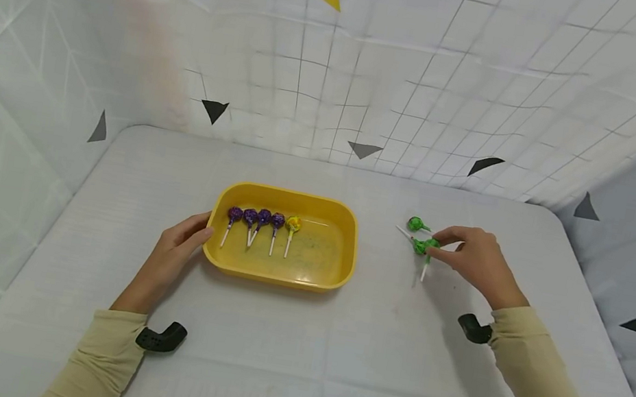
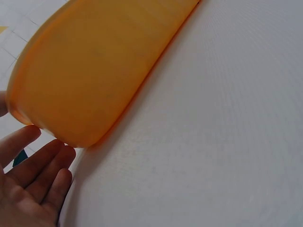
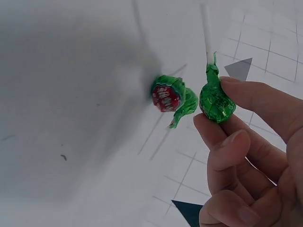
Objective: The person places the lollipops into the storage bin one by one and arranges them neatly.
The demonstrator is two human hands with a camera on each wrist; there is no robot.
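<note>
My left hand (image 1: pixel 175 249) holds the left end of a yellow tray (image 1: pixel 317 284). Its thumb is at the rim, and fingertips touch the outer wall (image 2: pixel 85 85) in the left wrist view. Inside the tray several purple-wrapped lollipops (image 1: pixel 264 216) and one yellow lollipop (image 1: pixel 293 224) lie in a row, sticks toward me. On the right, my right hand (image 1: pixel 473 261) pinches a green lollipop (image 3: pixel 218 103) by its wrapped head between thumb and fingers. Beside it are a green lollipop (image 1: pixel 419 246) with its stick pointing up-left and another green lollipop (image 1: pixel 416 224) just behind.
A white-covered table (image 1: pixel 326 345) carries the tray and lollipops. White sheets with grid lines and coloured triangles hang behind it and at both sides. Each wrist bears a black device (image 1: pixel 161 338).
</note>
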